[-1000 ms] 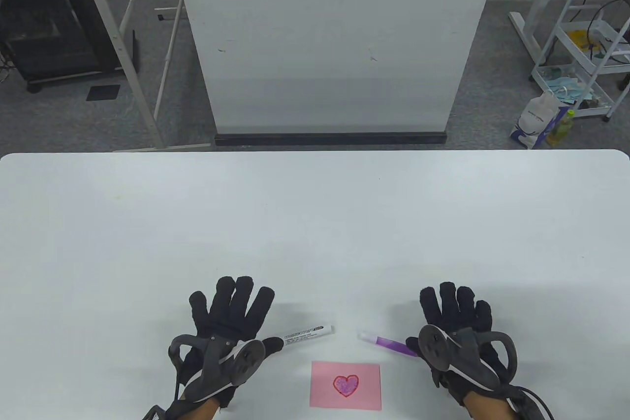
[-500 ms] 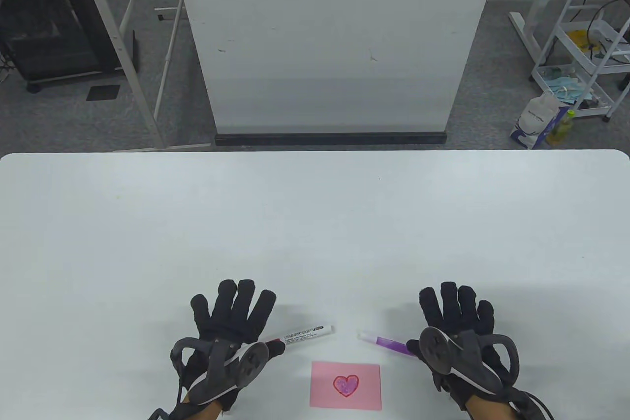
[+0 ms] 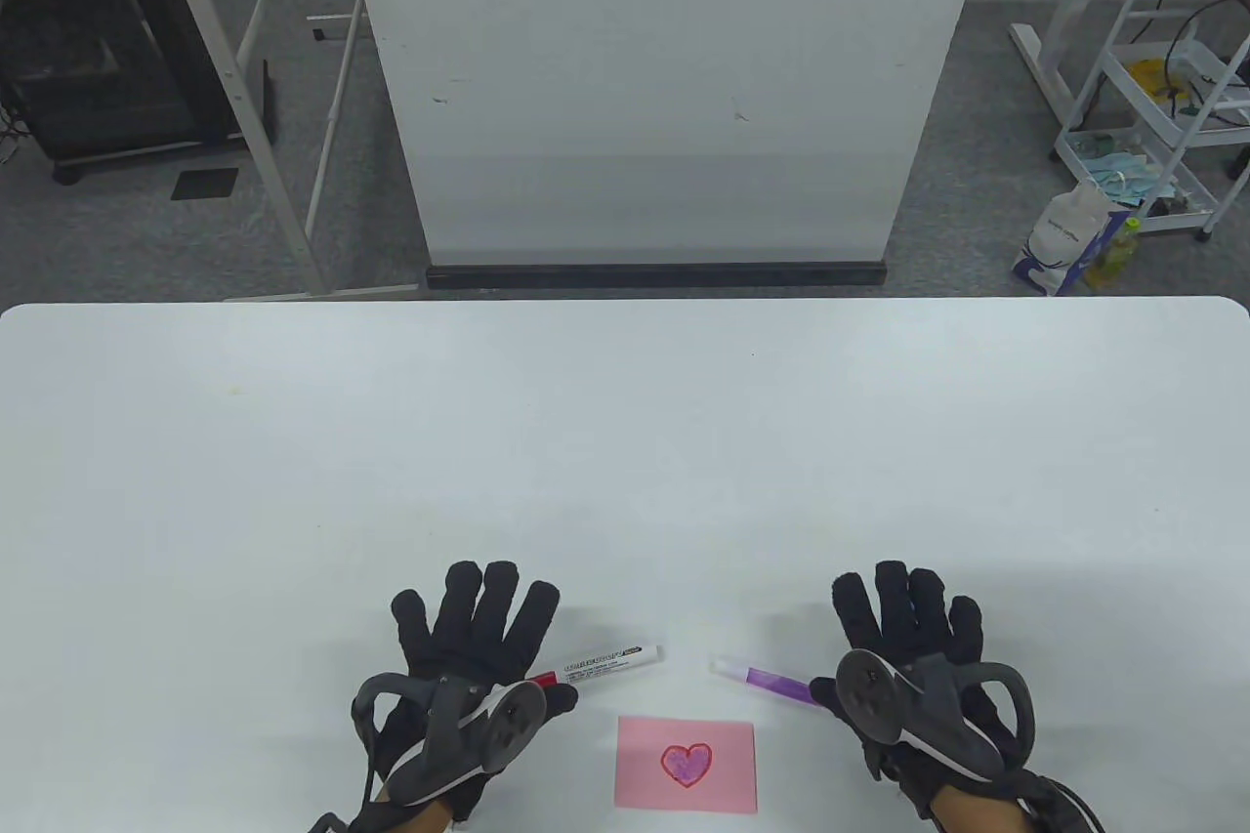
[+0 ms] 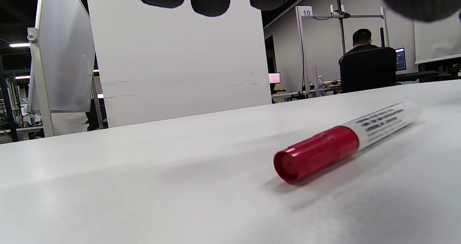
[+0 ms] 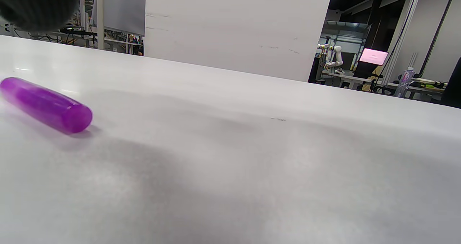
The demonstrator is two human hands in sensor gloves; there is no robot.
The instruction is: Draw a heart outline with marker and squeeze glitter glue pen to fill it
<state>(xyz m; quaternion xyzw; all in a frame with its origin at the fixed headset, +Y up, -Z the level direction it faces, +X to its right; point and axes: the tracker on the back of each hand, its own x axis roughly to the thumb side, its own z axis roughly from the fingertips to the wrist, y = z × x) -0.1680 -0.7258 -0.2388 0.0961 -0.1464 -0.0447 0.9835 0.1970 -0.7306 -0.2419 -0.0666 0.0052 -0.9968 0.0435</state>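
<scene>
A pink card (image 3: pixel 686 764) lies near the table's front edge, bearing a red-outlined heart (image 3: pixel 687 764) filled with purple glitter. A white marker with a red cap (image 3: pixel 605 663) (image 4: pixel 345 140) lies just left of the card's far side. The purple glitter glue pen (image 3: pixel 767 679) (image 5: pixel 45 104) lies to the right. My left hand (image 3: pixel 476 633) rests flat with straight fingers, its thumb beside the marker's red cap. My right hand (image 3: pixel 903 618) lies flat too, thumb close to the glue pen's end. Neither hand holds anything.
The white table (image 3: pixel 625 442) stretches far beyond the hands. A tall white board (image 3: pixel 664 81) stands behind its far edge. A white rack with clutter (image 3: pixel 1152 130) and a bag (image 3: pixel 1064 237) stand on the floor at the right. A seated person (image 4: pixel 367 66) shows in the left wrist view.
My left hand has slid a little to the right and toward the front edge. The right hand, marker, glue pen and card have not moved.
</scene>
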